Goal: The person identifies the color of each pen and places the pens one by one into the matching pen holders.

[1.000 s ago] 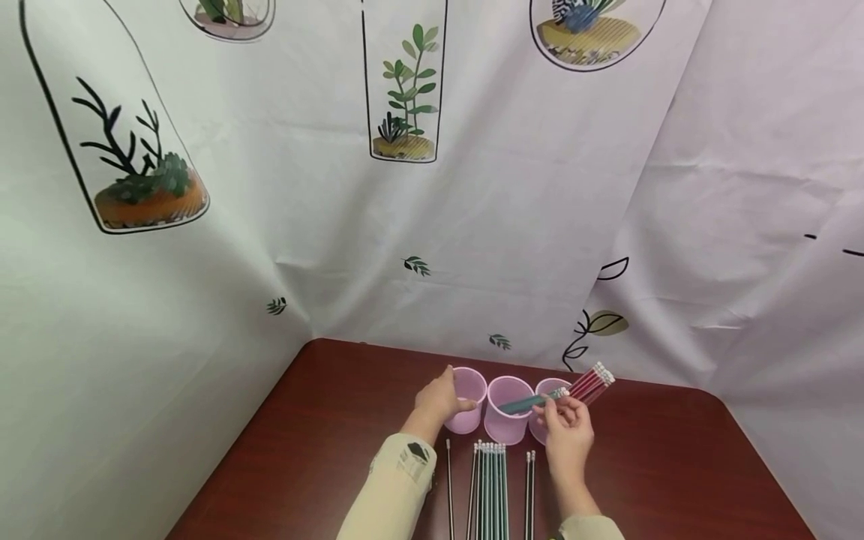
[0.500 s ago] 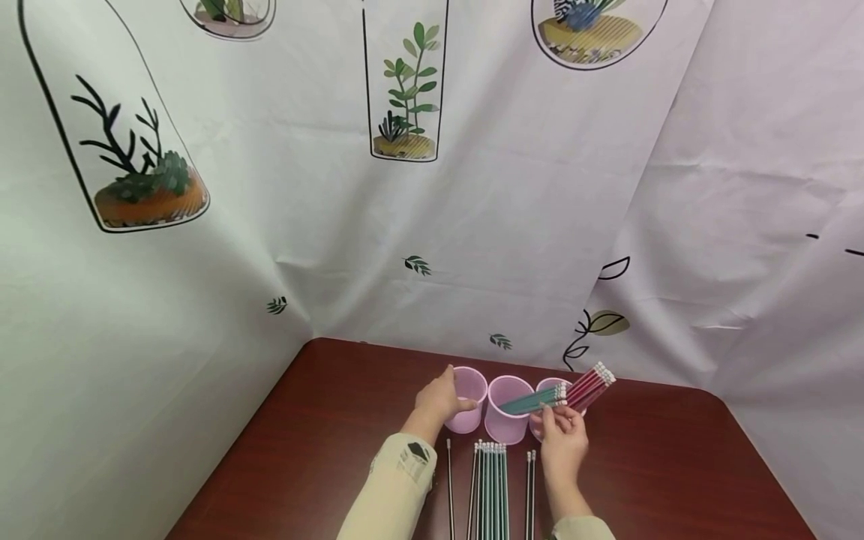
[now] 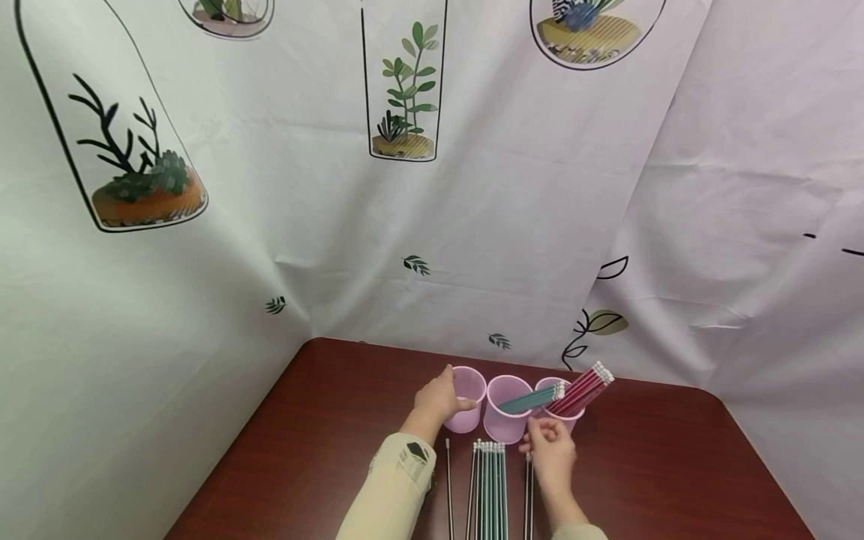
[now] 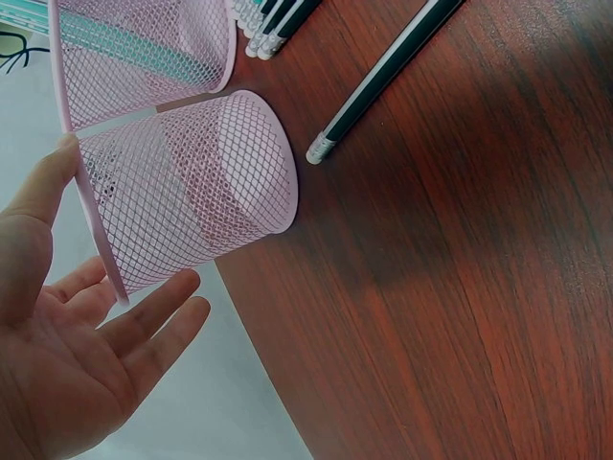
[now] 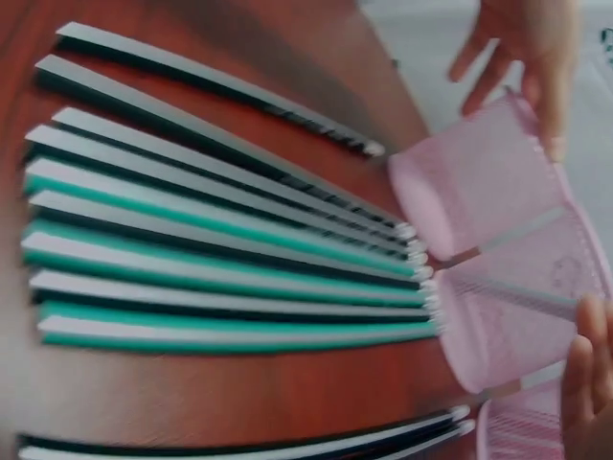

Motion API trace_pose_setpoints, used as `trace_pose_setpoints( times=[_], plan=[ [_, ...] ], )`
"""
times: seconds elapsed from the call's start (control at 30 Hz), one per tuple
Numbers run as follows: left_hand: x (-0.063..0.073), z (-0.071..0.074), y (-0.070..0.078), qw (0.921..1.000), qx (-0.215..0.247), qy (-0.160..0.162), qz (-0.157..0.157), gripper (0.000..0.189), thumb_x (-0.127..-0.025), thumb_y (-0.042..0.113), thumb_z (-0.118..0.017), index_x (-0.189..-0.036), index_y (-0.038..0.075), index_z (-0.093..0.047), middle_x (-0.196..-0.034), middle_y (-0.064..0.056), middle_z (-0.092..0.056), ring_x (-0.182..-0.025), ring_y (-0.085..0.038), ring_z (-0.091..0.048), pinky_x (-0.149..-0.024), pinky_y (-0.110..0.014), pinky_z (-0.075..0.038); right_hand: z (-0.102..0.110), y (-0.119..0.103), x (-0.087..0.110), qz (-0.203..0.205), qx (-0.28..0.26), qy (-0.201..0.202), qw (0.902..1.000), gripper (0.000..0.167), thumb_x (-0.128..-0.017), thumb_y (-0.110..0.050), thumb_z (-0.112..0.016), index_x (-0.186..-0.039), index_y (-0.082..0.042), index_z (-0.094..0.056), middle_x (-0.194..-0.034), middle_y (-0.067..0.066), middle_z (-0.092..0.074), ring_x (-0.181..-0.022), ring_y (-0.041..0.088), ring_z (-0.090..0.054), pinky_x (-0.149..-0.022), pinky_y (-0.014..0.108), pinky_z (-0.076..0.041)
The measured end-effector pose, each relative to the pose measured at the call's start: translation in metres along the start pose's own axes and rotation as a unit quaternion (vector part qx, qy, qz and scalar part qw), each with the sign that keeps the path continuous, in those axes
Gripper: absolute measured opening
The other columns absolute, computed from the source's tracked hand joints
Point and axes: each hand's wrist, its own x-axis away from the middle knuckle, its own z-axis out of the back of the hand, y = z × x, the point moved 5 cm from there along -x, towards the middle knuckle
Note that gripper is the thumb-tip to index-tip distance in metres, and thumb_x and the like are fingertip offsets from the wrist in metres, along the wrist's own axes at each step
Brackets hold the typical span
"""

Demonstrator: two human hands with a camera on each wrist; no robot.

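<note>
My left hand (image 3: pixel 439 397) holds the rim of the left pink mesh pencil cup (image 3: pixel 464 416); in the left wrist view the thumb lies on the rim and the fingers (image 4: pixel 153 326) spread along its side. Teal pencils (image 3: pixel 533 399) lean in the middle cup (image 3: pixel 502 427). Red pencils (image 3: pixel 582 390), white ends up, lean in the right cup (image 3: pixel 568 424). My right hand (image 3: pixel 555 457) hovers in front of the right cup, over the ends of a pair of black pencils (image 3: pixel 529 495), its fingers loosely bent with nothing seen between them.
Several teal and black pencils (image 3: pixel 490 487) lie side by side on the brown table (image 3: pixel 324 435), eraser ends toward the cups. One black pencil (image 3: pixel 449 487) lies apart on their left. A white printed cloth (image 3: pixel 499 225) hangs behind the table.
My right hand has let go of the teal pencils, which now rest in the middle cup, and has drawn back toward the near black pencils. The left hand stays at its cup.
</note>
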Motion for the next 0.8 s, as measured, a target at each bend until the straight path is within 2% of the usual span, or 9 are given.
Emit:
trace_pose_setpoints(
  times=[0.07, 0.1, 0.17, 0.27, 0.33, 0.4, 0.53, 0.7, 0.8],
  plan=[
    [0.000, 0.000, 0.000, 1.0000, -0.002, 0.000, -0.001, 0.095, -0.067, 0.044, -0.080, -0.139, 0.000, -0.036, -0.119, -0.021, -0.057, -0.105, -0.035, -0.057, -0.083, -0.049, -0.046, -0.005, 0.008, 0.005, -0.004, 0.074, -0.051, 0.9960, 0.011, -0.085, -0.006, -0.061, -0.086, 0.004, -0.056, -0.059, 0.007, -0.060, -0.042, 0.012, -0.056, -0.040, 0.026, -0.047],
    [0.000, 0.000, 0.000, 1.0000, -0.001, 0.000, -0.001, 0.095, -0.067, 0.044, -0.080, -0.139, 0.000, -0.036, -0.119, -0.021, -0.057, -0.105, -0.035, -0.057, -0.083, -0.049, -0.045, -0.007, 0.011, 0.007, 0.001, 0.115, -0.076, 0.9905, 0.011, -0.084, -0.006, -0.062, -0.083, 0.003, -0.057, -0.059, 0.006, -0.060, -0.043, 0.012, -0.055, -0.041, 0.026, -0.047],
    [0.000, 0.000, 0.000, 1.0000, 0.001, 0.001, -0.001, 0.095, -0.067, 0.043, -0.080, -0.139, 0.000, -0.036, -0.119, -0.021, -0.057, -0.105, -0.035, -0.056, -0.083, -0.050, -0.045, -0.009, 0.017, 0.012, 0.022, 0.210, -0.114, 0.9707, 0.010, -0.081, -0.010, -0.064, -0.078, -0.002, -0.060, -0.060, 0.000, -0.058, -0.047, 0.011, -0.053, -0.045, 0.027, -0.045],
    [0.000, 0.000, 0.000, 1.0000, 0.003, 0.001, -0.001, 0.095, -0.067, 0.043, -0.080, -0.139, 0.000, -0.036, -0.119, -0.021, -0.057, -0.105, -0.034, -0.056, -0.083, -0.049, -0.045, -0.010, 0.021, 0.018, 0.061, 0.332, -0.135, 0.9315, 0.014, -0.078, -0.019, -0.067, -0.070, -0.011, -0.059, -0.062, -0.003, -0.055, -0.053, 0.012, -0.051, -0.048, 0.031, -0.041],
    [0.000, 0.000, 0.000, 1.0000, 0.003, 0.002, -0.002, 0.095, -0.067, 0.043, -0.080, -0.139, 0.000, -0.036, -0.119, -0.021, -0.057, -0.104, -0.035, -0.057, -0.083, -0.049, -0.046, -0.011, 0.022, 0.021, 0.075, 0.381, -0.138, 0.9110, 0.016, -0.077, -0.023, -0.068, -0.068, -0.014, -0.058, -0.064, -0.002, -0.054, -0.056, 0.014, -0.050, -0.049, 0.034, -0.039],
    [0.000, 0.000, 0.000, 1.0000, 0.002, 0.003, -0.003, 0.095, -0.067, 0.043, -0.080, -0.139, 0.000, -0.036, -0.119, -0.021, -0.057, -0.104, -0.034, -0.057, -0.083, -0.049, -0.046, -0.012, 0.023, 0.023, 0.084, 0.408, -0.143, 0.8977, 0.018, -0.075, -0.026, -0.068, -0.067, -0.015, -0.056, -0.066, -0.001, -0.054, -0.057, 0.015, -0.050, -0.048, 0.036, -0.039],
    [0.000, 0.000, 0.000, 1.0000, 0.002, 0.003, -0.005, 0.095, -0.067, 0.043, -0.080, -0.139, 0.000, -0.036, -0.119, -0.021, -0.057, -0.104, -0.034, -0.057, -0.083, -0.049, -0.046, -0.013, 0.025, 0.024, 0.093, 0.428, -0.144, 0.8872, 0.020, -0.072, -0.025, -0.069, -0.063, -0.016, -0.054, -0.065, -0.001, -0.053, -0.056, 0.015, -0.049, -0.048, 0.036, -0.039],
    [0.000, 0.000, 0.000, 1.0000, 0.002, 0.004, -0.007, 0.094, -0.068, 0.043, -0.080, -0.139, 0.000, -0.036, -0.118, -0.021, -0.058, -0.104, -0.034, -0.057, -0.083, -0.049, -0.046, -0.011, 0.028, 0.023, 0.104, 0.433, -0.137, 0.8847, 0.021, -0.068, -0.022, -0.070, -0.060, -0.017, -0.052, -0.063, -0.002, -0.051, -0.057, 0.015, -0.049, -0.048, 0.037, -0.040],
    [0.000, 0.000, 0.000, 1.0000, 0.002, 0.004, -0.007, 0.094, -0.068, 0.043, -0.079, -0.139, 0.000, -0.036, -0.118, -0.021, -0.058, -0.103, -0.034, -0.057, -0.083, -0.049, -0.046, -0.011, 0.029, 0.023, 0.114, 0.442, -0.132, 0.8797, 0.022, -0.066, -0.023, -0.070, -0.059, -0.017, -0.050, -0.065, -0.002, -0.050, -0.063, 0.018, -0.049, -0.050, 0.038, -0.041]
  ],
)
